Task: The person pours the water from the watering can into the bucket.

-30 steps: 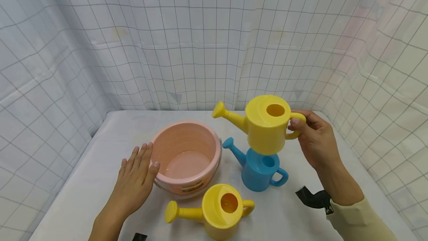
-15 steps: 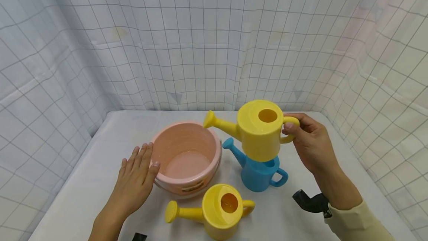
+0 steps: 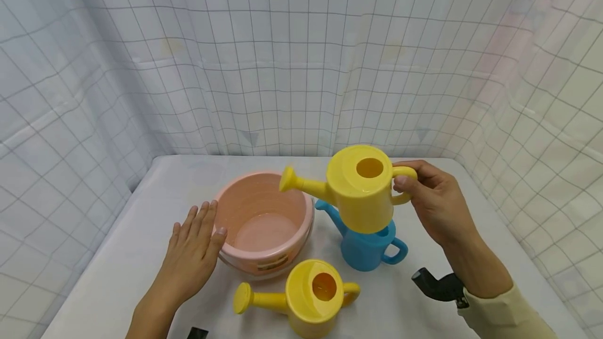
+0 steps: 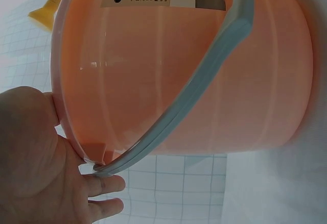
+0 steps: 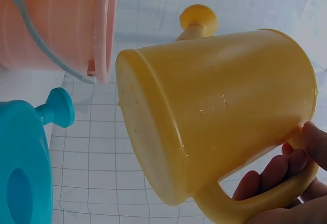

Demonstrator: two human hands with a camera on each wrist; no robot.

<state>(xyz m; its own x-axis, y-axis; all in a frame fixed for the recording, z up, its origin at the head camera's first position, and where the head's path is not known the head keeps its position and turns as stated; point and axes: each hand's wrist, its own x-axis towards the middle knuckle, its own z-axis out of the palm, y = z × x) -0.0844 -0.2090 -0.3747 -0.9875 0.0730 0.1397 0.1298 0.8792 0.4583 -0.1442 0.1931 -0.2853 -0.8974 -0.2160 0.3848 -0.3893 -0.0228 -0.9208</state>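
My right hand [image 3: 435, 200] grips the handle of a yellow watering can [image 3: 360, 195], held in the air with its spout pointing left toward a pink bucket [image 3: 292, 239]. Water drops cling to the can's side in the right wrist view. Behind and below it, a blue watering can [image 3: 363, 250] stands on the table, partly hidden. My left hand [image 3: 190, 250] rests with straight fingers on the bucket's left rim. In the left wrist view the bucket's grey handle [image 4: 189, 89] hangs down its side. A second yellow watering can [image 3: 311, 297] stands in front of the bucket.
A white cloth covers the table [image 3: 127, 245]. White curtains with a grid pattern [image 3: 301, 67] enclose the back and both sides. A black strap-like piece [image 3: 438, 284] sticks out at my right wrist.
My right hand has brought the raised yellow watering can left and slightly down, so its spout head now overlaps the bucket's right rim in the head view. My left hand has stayed put.
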